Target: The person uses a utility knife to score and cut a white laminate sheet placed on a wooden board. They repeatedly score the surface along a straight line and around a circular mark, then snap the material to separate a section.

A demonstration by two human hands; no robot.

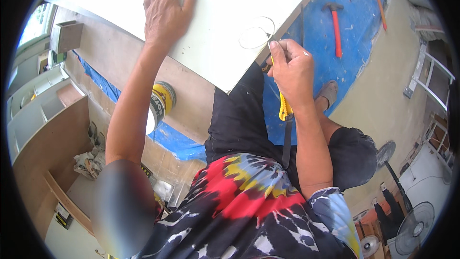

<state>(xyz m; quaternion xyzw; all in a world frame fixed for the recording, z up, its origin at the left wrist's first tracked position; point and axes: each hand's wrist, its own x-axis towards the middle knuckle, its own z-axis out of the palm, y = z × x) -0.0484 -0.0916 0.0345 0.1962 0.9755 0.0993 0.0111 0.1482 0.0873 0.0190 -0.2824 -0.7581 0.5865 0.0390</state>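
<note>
A large white board (225,14) with a brown edge slants across the top, one corner close to my legs. My left hand (167,12) lies flat on its face, fingers stretched out and thumb apart. At the board's right edge, my right hand (291,67) is closed around a yellow utility knife (283,108). Its handle sticks out below my palm, with a dark strap hanging from the end; the blade is mostly hidden by my fingers. Beside my right thumb, a thin pale strip (257,32) curls in loops over the board.
A red-handled hammer (337,33) lies on blue sheeting (316,24) at the right. Under the board on the left stands a yellow and dark can (164,98). Farther right are a metal ladder (429,69) and a fan (415,228). A wooden cabinet (52,148) stands left.
</note>
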